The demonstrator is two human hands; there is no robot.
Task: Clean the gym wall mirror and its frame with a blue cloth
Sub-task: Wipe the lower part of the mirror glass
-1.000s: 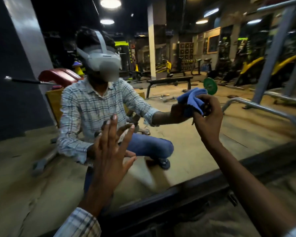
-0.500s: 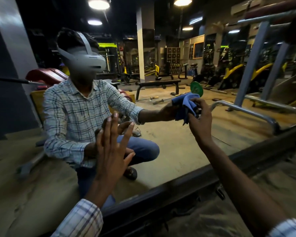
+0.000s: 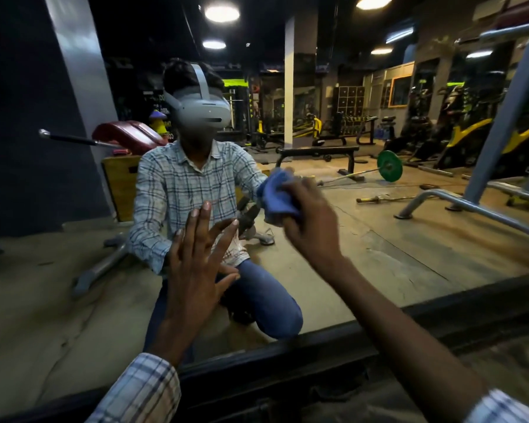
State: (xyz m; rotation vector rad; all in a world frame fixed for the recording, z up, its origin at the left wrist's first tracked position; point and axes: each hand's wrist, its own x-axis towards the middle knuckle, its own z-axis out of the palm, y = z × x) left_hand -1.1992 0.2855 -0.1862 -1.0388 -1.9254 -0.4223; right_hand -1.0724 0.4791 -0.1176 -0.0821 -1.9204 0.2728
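The wall mirror [image 3: 394, 248] fills most of the view and reflects me crouching in a checked shirt. Its dark bottom frame [image 3: 333, 349] runs along the floor from lower left up to the right. My right hand [image 3: 310, 221] presses a bunched blue cloth [image 3: 275, 195] against the glass near the middle, a little blurred. My left hand [image 3: 196, 261] lies flat on the glass with fingers spread, lower and to the left of the cloth, holding nothing.
The glass reflects the gym behind me: a flat bench [image 3: 318, 152], a barbell with a green plate [image 3: 389, 165], a grey steel rack [image 3: 483, 166] at right, a red padded bench [image 3: 126, 137] at left. Dusty floor [image 3: 440, 401] lies below the frame.
My right hand has swept the blue cloth leftward and a bit down across the glass, toward my reflection's chest. My left hand stays flat on the mirror.
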